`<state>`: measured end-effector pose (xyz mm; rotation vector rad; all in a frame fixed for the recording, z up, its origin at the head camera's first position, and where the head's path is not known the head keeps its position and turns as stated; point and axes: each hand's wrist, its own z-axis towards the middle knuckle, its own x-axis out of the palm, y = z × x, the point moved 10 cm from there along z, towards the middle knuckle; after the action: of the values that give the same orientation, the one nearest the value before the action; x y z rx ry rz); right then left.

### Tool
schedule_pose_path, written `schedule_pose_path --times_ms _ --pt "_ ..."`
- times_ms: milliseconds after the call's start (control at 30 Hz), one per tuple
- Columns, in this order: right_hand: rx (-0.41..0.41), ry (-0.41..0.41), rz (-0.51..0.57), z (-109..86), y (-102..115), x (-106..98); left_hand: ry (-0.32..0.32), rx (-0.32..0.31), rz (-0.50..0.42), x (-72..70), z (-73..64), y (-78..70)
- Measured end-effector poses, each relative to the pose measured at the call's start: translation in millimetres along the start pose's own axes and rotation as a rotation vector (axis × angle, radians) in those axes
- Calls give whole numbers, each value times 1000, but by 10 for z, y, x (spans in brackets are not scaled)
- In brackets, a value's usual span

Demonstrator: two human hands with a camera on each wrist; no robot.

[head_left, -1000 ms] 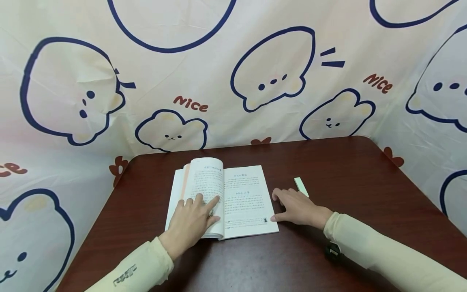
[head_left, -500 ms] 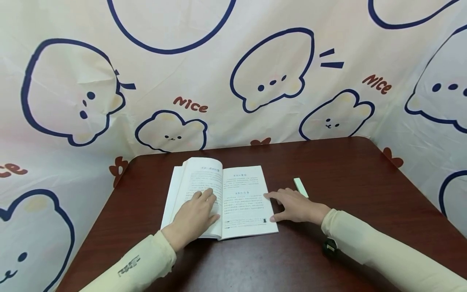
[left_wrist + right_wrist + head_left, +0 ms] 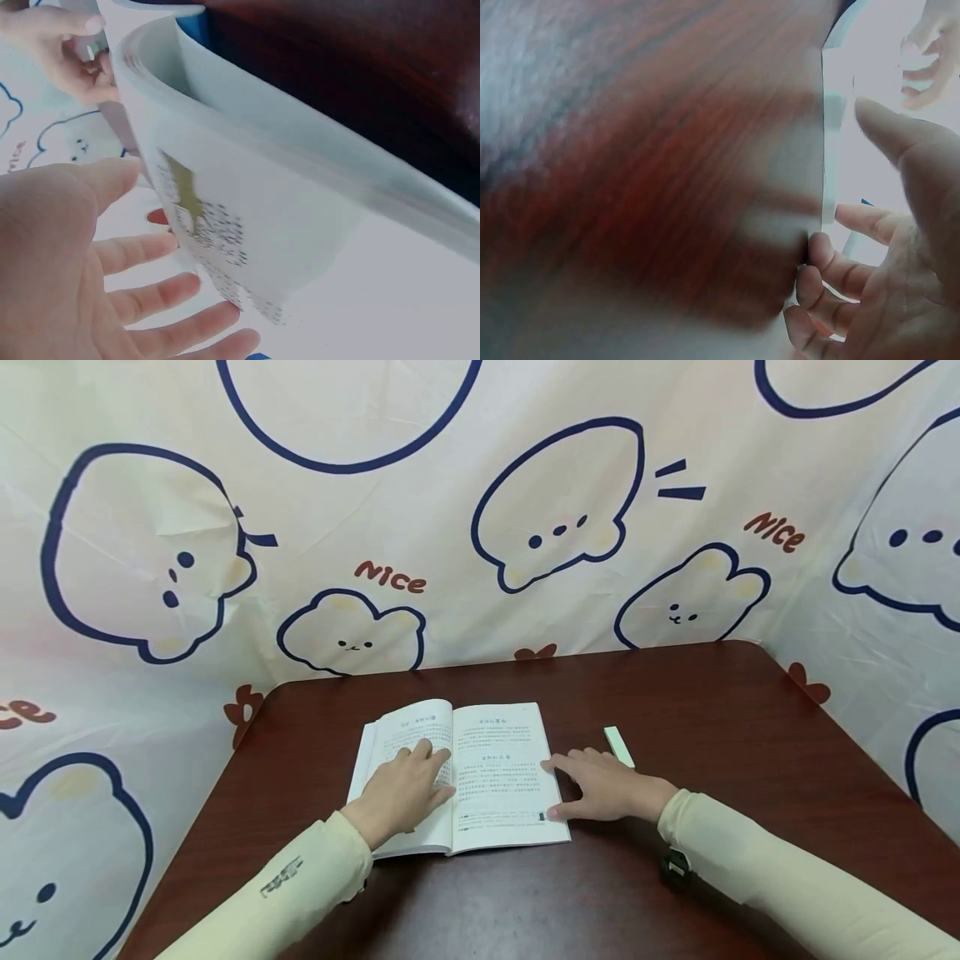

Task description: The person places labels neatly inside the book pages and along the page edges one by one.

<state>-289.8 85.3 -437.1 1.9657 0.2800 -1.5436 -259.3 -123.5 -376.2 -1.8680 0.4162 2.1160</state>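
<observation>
An open book (image 3: pixel 498 777) with printed pages lies on the dark wooden table. My left hand (image 3: pixel 405 789) is laid across its left page near the fold, fingers spread. Seen in the left wrist view, the left fingers (image 3: pixel 154 296) are nearly straight alongside a curving stack of pages (image 3: pixel 315 247) with a small printed picture. My right hand (image 3: pixel 603 785) is at the book's right edge, its thumb and index fingertip touching the margin. In the right wrist view, the right thumb (image 3: pixel 900 131) lies over the page and the other fingers bend loosely beside the edge.
A pale green stick-like block (image 3: pixel 618 746) lies on the table (image 3: pixel 720 718) just beyond my right hand. A cloth (image 3: pixel 562 468) printed with cartoon bears hangs behind the table and along its sides.
The raised left pages have come down flatter under my left hand, which shifted slightly. My right index finger has straightened from a bend and now reaches the book's right margin.
</observation>
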Motion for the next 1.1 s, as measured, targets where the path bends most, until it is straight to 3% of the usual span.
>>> schedule_pose_path --times_ms 167,333,600,800,1100 --pt "11 -35 -6 2 -2 0 5 -13 -25 87 141 82" --pt "36 -40 3 26 -34 23 33 -67 -144 198 230 198" --pt "55 -29 32 61 -42 30 32 -67 -277 280 189 210" --pt "49 -27 42 59 -25 27 98 -92 -385 354 150 177" --pt "55 -29 38 38 -26 -6 173 -134 -455 443 163 109"
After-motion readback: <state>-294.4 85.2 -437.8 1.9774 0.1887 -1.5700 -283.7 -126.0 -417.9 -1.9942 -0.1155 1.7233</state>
